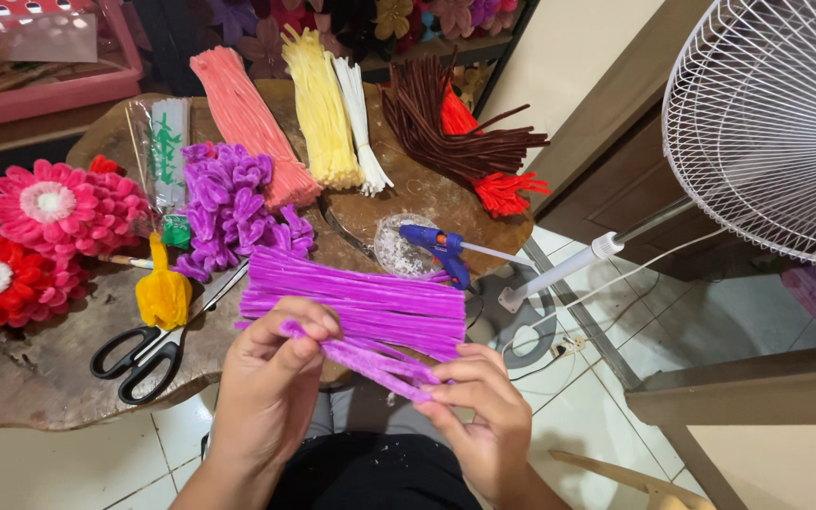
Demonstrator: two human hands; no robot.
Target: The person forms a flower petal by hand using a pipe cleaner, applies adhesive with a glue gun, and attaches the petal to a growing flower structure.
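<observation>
Rough wooden table point(40, 378), fuzzy purple stems point(361, 354)

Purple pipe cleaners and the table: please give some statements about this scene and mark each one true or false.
1. Both hands hold purple pipe cleaners. True: the left hand and the right hand pinch the same few stems.
2. The scissors are in the right hand. False: they lie on the table, left of the hands.
3. A blue glue gun lies beyond the purple bundle. True.
4. The fan stands on the table. False: it stands on the floor, at the right.
5. The yellow bundle lies between a pink bundle and a white bundle. True.
</observation>
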